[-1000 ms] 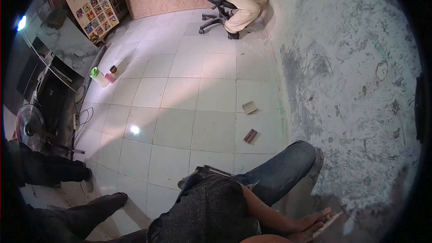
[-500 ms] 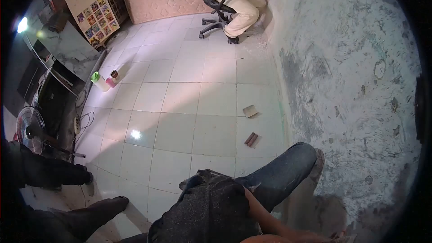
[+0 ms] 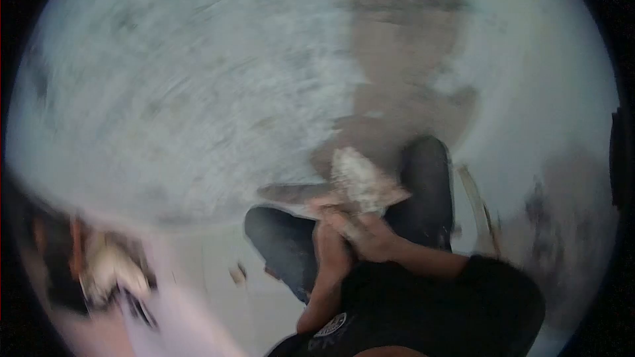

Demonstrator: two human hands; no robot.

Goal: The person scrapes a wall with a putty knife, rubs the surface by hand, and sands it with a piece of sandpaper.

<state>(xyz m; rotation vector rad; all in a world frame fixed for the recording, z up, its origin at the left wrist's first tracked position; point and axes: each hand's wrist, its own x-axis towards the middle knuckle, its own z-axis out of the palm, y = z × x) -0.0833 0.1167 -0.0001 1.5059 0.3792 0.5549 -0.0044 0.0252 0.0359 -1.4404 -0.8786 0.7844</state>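
Observation:
Blurred by motion, my left hand [image 3: 332,241] and my right hand [image 3: 376,235] meet above my lap, fingers curled inward. Just beyond them is a flat, pointed piece covered in rough whitish material [image 3: 360,178], its lower edge at my right hand, which grips it. A narrow greyish part, possibly a handle, runs between the hands. My left fingers are closed near it, but what they hold is too smeared to tell.
A pale, patchy wall [image 3: 178,112] fills the upper view, with a shadow across it. My bent knees [image 3: 426,185] flank the hands. A person in light trousers [image 3: 116,268] sits at lower left. Small brown pieces [image 3: 238,273] lie on the tiled floor [image 3: 218,304].
The view has swung right, from the room and floor to the wall. Both hands and the whitish-covered piece now show in front of me; the seated person appears at lower left.

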